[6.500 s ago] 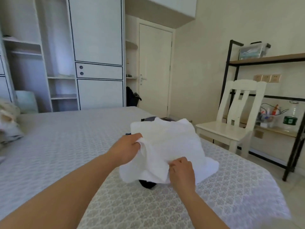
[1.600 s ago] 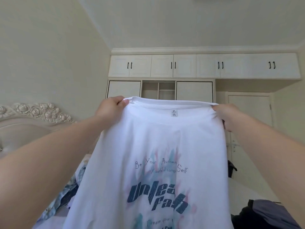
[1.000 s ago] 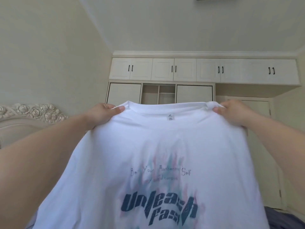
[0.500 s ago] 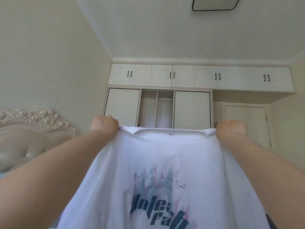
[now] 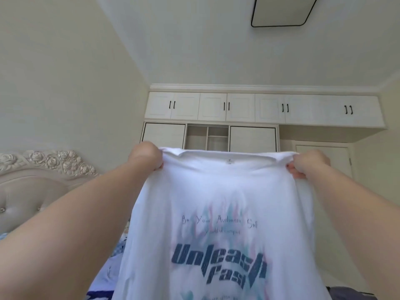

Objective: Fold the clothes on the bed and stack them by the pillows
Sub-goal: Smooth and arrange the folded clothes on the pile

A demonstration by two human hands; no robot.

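Observation:
A white T-shirt (image 5: 218, 198) with blue lettering and a pastel print hangs spread out in the air in front of me. My left hand (image 5: 147, 158) grips its left shoulder and my right hand (image 5: 307, 163) grips its right shoulder, collar edge stretched between them. The shirt's lower part runs off the bottom of the view and hides most of the bed. A blue patterned pillow or bedding (image 5: 108, 276) shows at the lower left, under my left arm.
A padded headboard (image 5: 32, 191) with carved roses stands at the left. White wardrobes (image 5: 238, 118) fill the far wall, with a door (image 5: 324, 156) to their right. A dark garment (image 5: 344, 294) peeks out at the bottom right.
Since six seconds ago the shirt has been lifted off the pile and spread by its shoulders. In the last half second the hands stayed put; the view tilted slightly upward.

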